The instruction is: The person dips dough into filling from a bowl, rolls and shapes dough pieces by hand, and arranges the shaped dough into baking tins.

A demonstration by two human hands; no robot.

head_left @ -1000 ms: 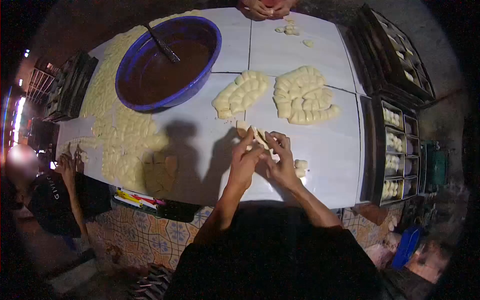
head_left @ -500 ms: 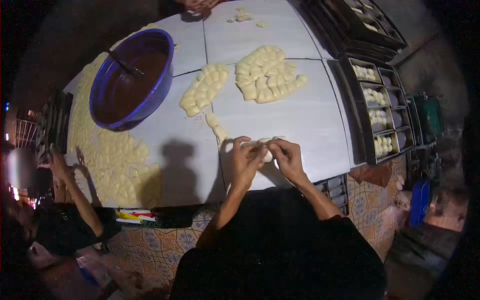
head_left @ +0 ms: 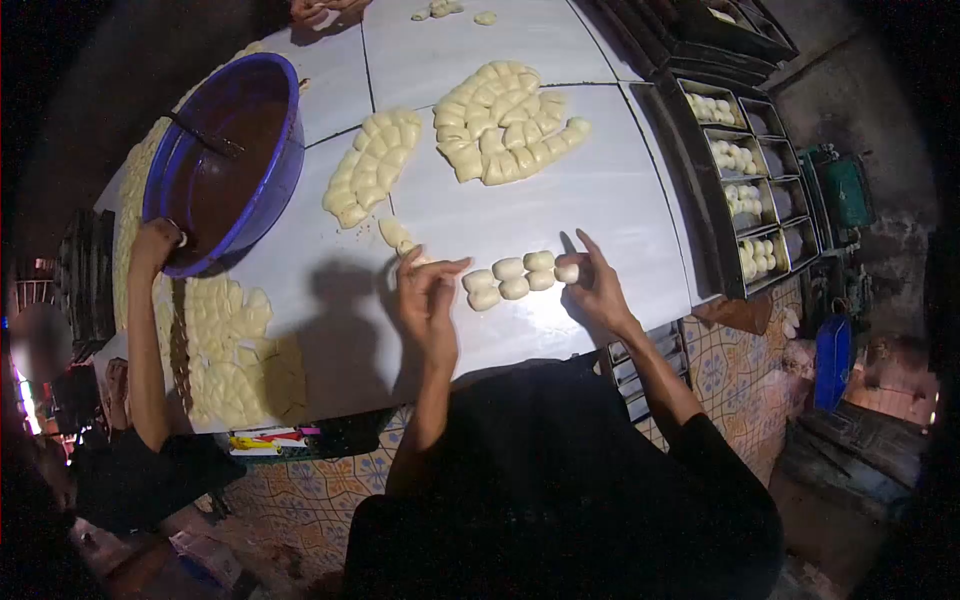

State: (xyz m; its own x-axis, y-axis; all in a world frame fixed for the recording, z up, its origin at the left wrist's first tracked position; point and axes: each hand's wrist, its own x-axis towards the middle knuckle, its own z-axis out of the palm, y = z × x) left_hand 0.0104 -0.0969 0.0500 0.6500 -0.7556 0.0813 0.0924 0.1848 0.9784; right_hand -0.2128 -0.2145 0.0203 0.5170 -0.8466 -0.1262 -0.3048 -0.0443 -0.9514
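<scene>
Several small dough rolls [head_left: 510,280] lie in two short rows on the white table. At the right end of the rows, my right hand [head_left: 598,290] has its thumb and index finger on a roll [head_left: 567,273]. My left hand [head_left: 428,297] is left of the rows, its fingers apart over the table; its fingertips are close to small flat dough pieces [head_left: 397,236], and nothing shows in its grasp. Beyond my hands lie a curved strip of dough pieces [head_left: 372,168] and a larger cluster [head_left: 505,125].
A co-worker's hand [head_left: 158,245] is at the rim of a blue basin [head_left: 290,150] holding brown filling. Another person's hands [head_left: 325,10] are at the far edge. Black trays [head_left: 735,160] with dough rolls stand right. More dough pieces [head_left: 225,350] cover the table's left.
My hands have moved apart, uncovering the rows of rolls between them. The co-worker's hand has reached into the blue basin. The view has shifted, moving the table's contents leftward.
</scene>
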